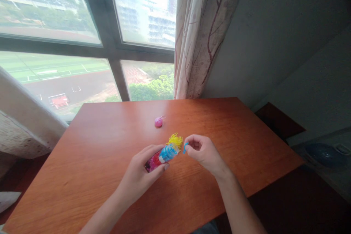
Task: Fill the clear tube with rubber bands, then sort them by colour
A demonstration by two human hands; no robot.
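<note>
- At far left, a white object [9,201], cut off by the picture's edge, sits below a pale curtain [30,109]; what it is cannot be told.
- A grey-framed window [109,40] rises behind the wooden table [82,161], a sports field and hazy buildings beyond the glass.
- The person's left hand [145,162] curls around a clear bottle [168,152] above the table, tilted with its open mouth toward the right hand. Fingers and thumb hide much of its lower part; blue, red and pink contents show through, the lowest layer hard to make out.
- Near the table's far side lies a round pink piece [158,122] with a pale loop.
- Yellow bands [175,139] lie heaped just behind the bottle's mouth, which partly blocks them.
- The right hand [201,150] pinches a small blue band [185,147] between thumb and forefinger, the other fingers curled.
- A branch-patterned curtain [197,33] covers the window's right edge.
- At far right, a bluish rounded object [320,153] sits in shadow, its nature unclear.
</note>
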